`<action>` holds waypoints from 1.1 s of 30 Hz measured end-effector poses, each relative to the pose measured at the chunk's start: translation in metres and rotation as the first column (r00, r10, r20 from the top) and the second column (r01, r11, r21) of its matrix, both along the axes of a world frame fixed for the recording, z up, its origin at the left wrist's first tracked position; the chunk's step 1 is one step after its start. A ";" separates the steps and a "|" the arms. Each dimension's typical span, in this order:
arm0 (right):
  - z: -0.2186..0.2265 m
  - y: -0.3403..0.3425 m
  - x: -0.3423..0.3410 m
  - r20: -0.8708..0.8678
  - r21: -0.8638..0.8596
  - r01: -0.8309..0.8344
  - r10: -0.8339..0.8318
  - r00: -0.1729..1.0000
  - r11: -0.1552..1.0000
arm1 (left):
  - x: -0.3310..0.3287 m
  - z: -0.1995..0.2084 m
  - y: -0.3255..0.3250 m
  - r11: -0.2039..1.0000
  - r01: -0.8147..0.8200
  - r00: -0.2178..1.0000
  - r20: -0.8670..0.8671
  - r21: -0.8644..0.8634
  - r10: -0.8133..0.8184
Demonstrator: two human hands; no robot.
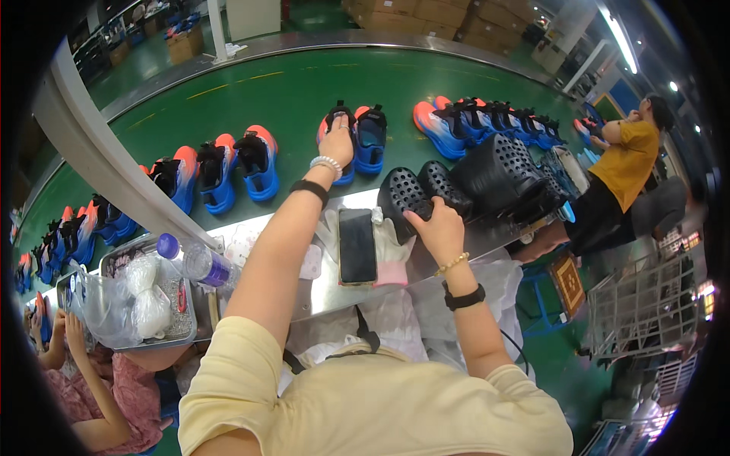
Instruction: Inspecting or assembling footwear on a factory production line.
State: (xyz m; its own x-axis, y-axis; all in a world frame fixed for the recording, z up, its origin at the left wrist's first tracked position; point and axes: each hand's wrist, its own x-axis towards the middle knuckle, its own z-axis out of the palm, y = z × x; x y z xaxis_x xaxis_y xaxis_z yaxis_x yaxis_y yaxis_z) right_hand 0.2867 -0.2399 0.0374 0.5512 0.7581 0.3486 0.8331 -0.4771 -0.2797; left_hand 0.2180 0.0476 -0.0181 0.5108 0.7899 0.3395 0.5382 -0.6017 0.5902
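Observation:
My left hand [337, 142] reaches out over the green belt and grips a sneaker [344, 177] at its black opening, the fingers close together. That sneaker is blue and orange-red; its mate [371, 140] stands just to the right. My right hand [441, 234] is closed on the rim of a black clog [400, 188] with a perforated top. Beside it sits a second black clog [441, 186]. Between my arms a dark-screened phone [357, 247] lies on a pair of white gloves [390, 247] on the metal ledge.
Rows of similar sneakers [260, 163] line the green belt [296, 83] on both sides. A tall black perforated shoe [498, 178] stands right of the clogs. At left are a bottle [205, 264] and a metal tray [182, 323] with plastic bags. Co-workers are at lower left and far right.

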 end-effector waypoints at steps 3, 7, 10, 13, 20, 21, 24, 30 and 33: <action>0.002 -0.008 0.001 -0.092 -0.067 0.089 -0.096 0.991 0.994 | -0.019 -0.003 -0.020 0.965 -0.015 0.992 0.123 0.263 -0.018; -0.009 -0.013 -0.004 -0.069 0.078 0.065 -0.059 0.996 0.995 | -0.050 -0.024 -0.029 0.991 -0.112 0.987 0.120 0.070 0.103; -0.001 -0.016 -0.004 -0.066 0.145 0.084 -0.075 0.995 0.986 | -0.060 -0.029 -0.036 0.996 0.022 0.977 0.212 -0.085 -0.003; 0.033 -0.008 0.004 -0.100 0.261 0.016 0.010 0.995 0.965 | -0.059 -0.025 -0.045 0.997 0.040 0.985 0.167 -0.059 -0.029; 0.083 0.119 -0.011 -0.351 -0.001 -0.372 0.347 0.869 0.928 | -0.087 -0.012 -0.051 0.986 -0.086 0.970 0.214 -0.145 0.116; 0.084 0.145 -0.007 -0.486 -0.101 -0.367 0.276 0.829 0.925 | -0.084 -0.007 -0.050 0.981 -0.093 0.968 0.216 -0.171 0.129; 0.068 0.205 0.014 -0.490 -0.228 -0.325 0.181 0.853 0.918 | -0.064 -0.006 -0.047 0.981 -0.053 0.970 0.224 -0.184 0.095; 0.018 0.264 -0.033 -0.049 -0.348 -0.136 0.127 0.991 0.927 | -0.080 -0.024 -0.040 0.986 -0.023 0.982 0.179 -0.166 0.053; -0.017 0.266 -0.042 -0.013 -0.233 -0.058 0.057 0.998 0.971 | -0.082 -0.013 -0.042 0.973 -0.005 0.994 0.109 -0.229 0.031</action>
